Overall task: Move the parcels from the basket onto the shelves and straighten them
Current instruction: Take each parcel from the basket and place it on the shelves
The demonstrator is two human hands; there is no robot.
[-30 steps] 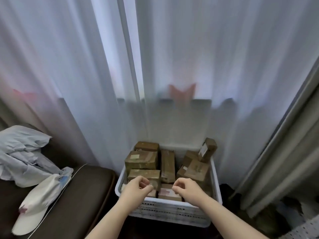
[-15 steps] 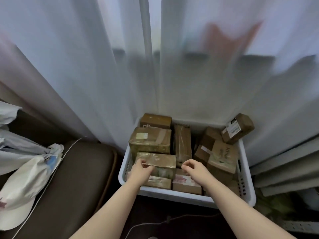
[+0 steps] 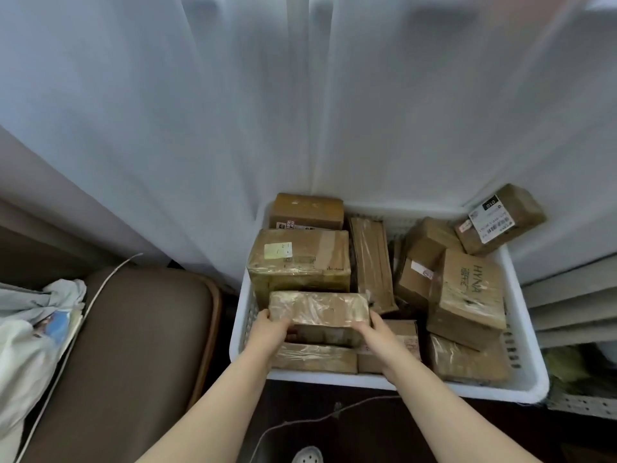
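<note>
Crosswise, parcel (image 3: 319,307) runs left to right.

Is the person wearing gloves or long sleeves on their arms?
No. The left hand and right hand wear no gloves, and no sleeves show as far as the picture reaches. No watch, bracelet or ring is visible.

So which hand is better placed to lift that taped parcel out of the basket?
Neither alone, probably: the left hand grips the taped parcel at its left end and the right hand at its right end, so both share the lift.
</note>
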